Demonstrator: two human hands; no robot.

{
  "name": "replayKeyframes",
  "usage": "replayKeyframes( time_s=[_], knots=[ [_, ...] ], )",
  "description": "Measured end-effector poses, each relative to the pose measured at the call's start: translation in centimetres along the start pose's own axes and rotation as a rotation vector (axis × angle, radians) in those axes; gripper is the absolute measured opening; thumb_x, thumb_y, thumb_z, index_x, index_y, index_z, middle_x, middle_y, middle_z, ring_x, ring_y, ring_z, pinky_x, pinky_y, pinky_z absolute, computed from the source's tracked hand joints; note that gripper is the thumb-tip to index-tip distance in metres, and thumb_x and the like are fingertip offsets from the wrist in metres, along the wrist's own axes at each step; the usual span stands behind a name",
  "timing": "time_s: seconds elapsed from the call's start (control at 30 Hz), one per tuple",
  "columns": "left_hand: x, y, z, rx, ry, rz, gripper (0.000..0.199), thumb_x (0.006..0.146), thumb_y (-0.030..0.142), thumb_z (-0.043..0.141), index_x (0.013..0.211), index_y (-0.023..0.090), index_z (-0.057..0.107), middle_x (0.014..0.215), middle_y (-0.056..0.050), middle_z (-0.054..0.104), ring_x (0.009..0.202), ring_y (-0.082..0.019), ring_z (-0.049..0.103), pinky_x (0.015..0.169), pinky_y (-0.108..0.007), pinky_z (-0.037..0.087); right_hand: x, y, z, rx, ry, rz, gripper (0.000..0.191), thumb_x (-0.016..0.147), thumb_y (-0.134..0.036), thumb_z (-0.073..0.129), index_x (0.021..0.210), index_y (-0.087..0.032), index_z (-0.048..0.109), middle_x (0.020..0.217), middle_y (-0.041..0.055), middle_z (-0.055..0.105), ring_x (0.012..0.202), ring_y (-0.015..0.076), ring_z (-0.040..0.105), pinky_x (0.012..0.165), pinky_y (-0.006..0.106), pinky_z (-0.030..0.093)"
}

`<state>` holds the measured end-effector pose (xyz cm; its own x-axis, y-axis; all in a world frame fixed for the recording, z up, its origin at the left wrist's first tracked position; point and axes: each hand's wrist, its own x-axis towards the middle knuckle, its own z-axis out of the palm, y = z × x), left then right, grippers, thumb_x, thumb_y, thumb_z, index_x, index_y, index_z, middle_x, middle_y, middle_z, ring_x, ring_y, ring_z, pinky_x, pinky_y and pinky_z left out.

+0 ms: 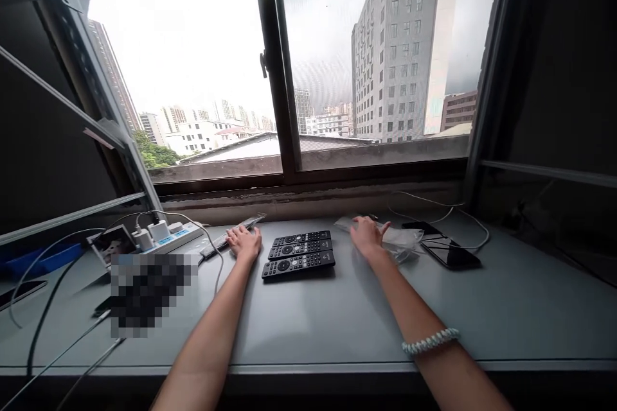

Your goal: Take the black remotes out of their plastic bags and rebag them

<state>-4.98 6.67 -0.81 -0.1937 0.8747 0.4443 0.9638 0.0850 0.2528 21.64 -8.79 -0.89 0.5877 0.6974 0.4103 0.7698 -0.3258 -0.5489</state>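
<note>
Bare forearms (207, 337) are extended across the worktop (308, 331); three remotes (299, 250) are laid between the spread left hand (244, 243) and the loosely spread right hand (368, 237) (nothing is visibly gripped). Light, stiff handling is expected; long side edges should be grasped.

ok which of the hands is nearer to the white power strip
Left. The left hand is a little to the right of the white power strip; the right hand is much farther right, beyond the three black remotes.
</note>
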Motion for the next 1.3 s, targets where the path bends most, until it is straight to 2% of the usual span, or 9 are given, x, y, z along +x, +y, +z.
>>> replayKeyframes(
  time_s=[0.17, 0.37, 0.77, 0.87, 0.97, 1.03, 1.1, 1.17, 1.3],
  knots=[
    [-0.2, 0.1, -0.4, 0.110, 0.010, 0.075, 0.051, 0.079, 0.029, 0.034, 0.119, 0.001, 0.048, 0.123, -0.024, 0.050, 0.119, -0.033, 0.040, 0.096, -0.044, 0.030, -0.4, -1.2, 0.0, 0.105, 0.019, -0.063, 0.031, 0.084, -0.017, 0.040, 0.080, -0.017, 0.070, 0.097, 0.0114, 0.065, 0.102, 0.0265, 0.053, 0.104, 0.056, 0.005],
    [-0.2, -0.1, -0.4, 0.159, -0.045, 0.094, 0.052, 0.079, 0.029, 0.033, 0.122, 0.002, 0.046, 0.132, -0.022, 0.044, 0.125, -0.032, 0.034, 0.098, -0.043, 0.028, -0.8, -1.4, -0.1, 0.270, 0.081, -0.125, 0.026, 0.082, -0.023, 0.043, 0.075, -0.021, 0.068, 0.096, 0.0089, 0.064, 0.098, 0.0242, 0.052, 0.103, 0.049, 0.015],
    [-1.6, 0.7, -2.3, 0.126, -0.027, 0.138, 0.040, 0.079, 0.020, 0.038, 0.115, 0.010, 0.052, 0.117, -0.019, 0.053, 0.107, -0.030, 0.050, 0.091, -0.038, 0.035, -1.0, -0.6, -0.4, 0.433, 0.106, -0.104, 0.017, 0.072, -0.032, 0.057, 0.068, -0.020, 0.069, 0.088, 0.0078, 0.067, 0.088, 0.0248, 0.057, 0.081, 0.036, 0.039],
    [-1.2, 0.4, -2.1, 0.081, -0.020, 0.110, 0.048, 0.080, 0.021, 0.042, 0.126, 0.011, 0.044, 0.129, -0.020, 0.045, 0.122, -0.032, 0.038, 0.097, -0.039, 0.030, -0.8, -0.3, -0.7, 0.423, 0.120, -0.121, 0.017, 0.071, -0.033, 0.058, 0.069, -0.020, 0.069, 0.084, 0.0078, 0.067, 0.084, 0.0239, 0.059, 0.080, 0.034, 0.041],
    [-0.7, -0.4, -1.9, 0.028, -0.134, 0.137, 0.049, 0.081, 0.021, 0.043, 0.127, 0.007, 0.043, 0.132, -0.022, 0.042, 0.133, -0.032, 0.021, 0.103, -0.041, 0.025, -0.6, 0.3, -0.9, 0.390, 0.143, -0.129, 0.020, 0.071, -0.034, 0.056, 0.070, -0.019, 0.069, 0.085, 0.0080, 0.067, 0.082, 0.0233, 0.059, 0.078, 0.033, 0.042],
    [-0.6, -0.8, -2.0, -0.012, -0.191, 0.165, 0.042, 0.080, 0.013, 0.040, 0.120, 0.008, 0.050, 0.127, -0.022, 0.047, 0.132, -0.030, 0.027, 0.103, -0.039, 0.025, -0.5, 0.8, -0.9, 0.359, 0.163, -0.135, 0.021, 0.070, -0.036, 0.056, 0.068, -0.019, 0.069, 0.085, 0.0086, 0.067, 0.083, 0.0244, 0.060, 0.078, 0.034, 0.043],
    [-0.8, -0.8, -2.5, -0.037, -0.186, 0.179, 0.039, 0.078, 0.007, 0.039, 0.112, 0.012, 0.056, 0.120, -0.020, 0.052, 0.120, -0.027, 0.044, 0.100, -0.036, 0.030, -0.3, 1.2, -0.9, 0.341, 0.187, -0.145, 0.023, 0.069, -0.038, 0.055, 0.068, -0.019, 0.069, 0.085, 0.0089, 0.067, 0.082, 0.0252, 0.060, 0.077, 0.034, 0.043],
    [-1.5, -0.2, -3.4, -0.068, -0.176, 0.210, 0.035, 0.078, 0.007, 0.042, 0.106, 0.017, 0.060, 0.115, -0.016, 0.054, 0.107, -0.025, 0.053, 0.094, -0.034, 0.036, -0.1, 1.3, -0.8, 0.339, 0.201, -0.160, 0.025, 0.068, -0.040, 0.056, 0.068, -0.019, 0.069, 0.083, 0.0090, 0.067, 0.080, 0.0258, 0.061, 0.075, 0.035, 0.043],
    [-4.7, 3.1, -5.6, -0.169, -0.073, 0.383, 0.039, 0.077, 0.011, 0.053, 0.114, 0.022, 0.055, 0.115, -0.013, 0.052, 0.105, -0.023, 0.052, 0.095, -0.034, 0.036, -0.2, 0.5, -0.9, 0.450, 0.179, -0.145, 0.029, 0.064, -0.046, 0.059, 0.070, -0.019, 0.069, 0.083, 0.0089, 0.068, 0.082, 0.0267, 0.061, 0.075, 0.036, 0.044]
  ],
)
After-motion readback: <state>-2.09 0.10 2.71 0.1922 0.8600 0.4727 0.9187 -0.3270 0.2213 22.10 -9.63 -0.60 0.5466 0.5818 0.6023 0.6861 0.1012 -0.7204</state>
